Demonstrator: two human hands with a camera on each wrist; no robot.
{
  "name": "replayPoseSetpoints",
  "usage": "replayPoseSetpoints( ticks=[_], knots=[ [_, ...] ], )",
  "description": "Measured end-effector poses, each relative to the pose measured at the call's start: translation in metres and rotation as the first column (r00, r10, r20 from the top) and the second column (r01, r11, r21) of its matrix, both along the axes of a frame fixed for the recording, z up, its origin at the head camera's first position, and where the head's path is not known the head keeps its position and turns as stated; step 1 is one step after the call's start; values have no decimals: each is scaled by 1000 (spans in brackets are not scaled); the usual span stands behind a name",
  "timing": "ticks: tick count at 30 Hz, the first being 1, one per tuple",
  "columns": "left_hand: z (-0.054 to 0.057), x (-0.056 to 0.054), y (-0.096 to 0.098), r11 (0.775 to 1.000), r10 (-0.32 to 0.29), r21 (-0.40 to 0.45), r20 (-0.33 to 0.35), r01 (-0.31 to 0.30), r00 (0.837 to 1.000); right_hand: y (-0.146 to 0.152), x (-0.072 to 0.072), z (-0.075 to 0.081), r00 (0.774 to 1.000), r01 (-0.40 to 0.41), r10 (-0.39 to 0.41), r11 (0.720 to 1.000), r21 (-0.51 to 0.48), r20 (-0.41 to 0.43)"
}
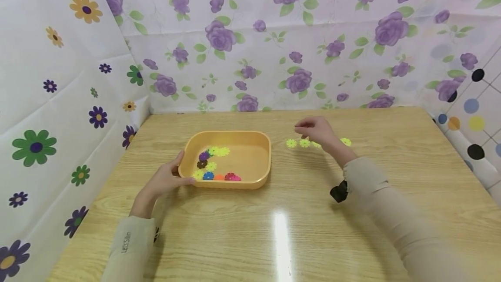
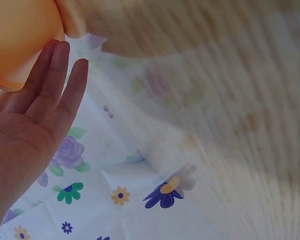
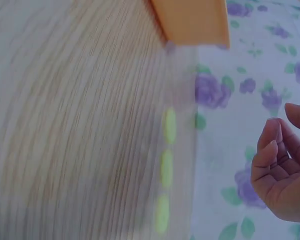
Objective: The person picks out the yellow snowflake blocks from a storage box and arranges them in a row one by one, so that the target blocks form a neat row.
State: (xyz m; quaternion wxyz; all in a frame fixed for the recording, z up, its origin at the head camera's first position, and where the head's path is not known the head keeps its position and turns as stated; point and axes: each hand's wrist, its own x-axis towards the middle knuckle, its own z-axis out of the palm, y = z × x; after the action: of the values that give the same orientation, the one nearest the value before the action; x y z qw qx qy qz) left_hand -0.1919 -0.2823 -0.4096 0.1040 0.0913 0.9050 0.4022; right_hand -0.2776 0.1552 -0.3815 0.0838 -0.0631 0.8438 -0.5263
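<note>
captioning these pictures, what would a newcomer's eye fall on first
Likely the orange tray on the left of the table, with colourful flower-shaped pieces inside and the left hand at its near-left corner. Next, a row of yellow pieces on the table to the tray's right, with the right hand raised over it. Behind, purple roses pattern the cloth.

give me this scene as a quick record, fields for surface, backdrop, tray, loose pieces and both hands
surface: wood-grain table
backdrop: purple-flowered sheet
tray: orange, holding flower-shaped pieces in several colours
loose pieces: yellow, in a row right of the tray, partly hidden
left hand: touching the tray's left side
right hand: raised near the row, nothing visible in it
</note>
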Motion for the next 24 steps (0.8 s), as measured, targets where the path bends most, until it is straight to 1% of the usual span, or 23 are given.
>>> replayPoseSetpoints(
  ticks=[3,8,15,20,24],
  knots=[
    [-1,0,-1,1000,-6,0,-4,6,1000,-20,2,1,1000,-15,15,999,-32,0],
    [-2,0,-1,1000,-13,8,-9,13,1000,-51,5,-1,998,-56,54,996,-64,-30],
    [-2,1,-1,1000,-18,10,-17,18,1000,-96,12,-6,992,-124,122,987,-102,-23],
    [-1,1,-1,1000,-23,15,-8,23,1000,-123,16,-9,983,-183,180,978,-99,-46],
    [0,0,0,1000,-22,19,6,22,1000,-138,19,-11,975,-218,213,972,-88,-59]
  ],
)
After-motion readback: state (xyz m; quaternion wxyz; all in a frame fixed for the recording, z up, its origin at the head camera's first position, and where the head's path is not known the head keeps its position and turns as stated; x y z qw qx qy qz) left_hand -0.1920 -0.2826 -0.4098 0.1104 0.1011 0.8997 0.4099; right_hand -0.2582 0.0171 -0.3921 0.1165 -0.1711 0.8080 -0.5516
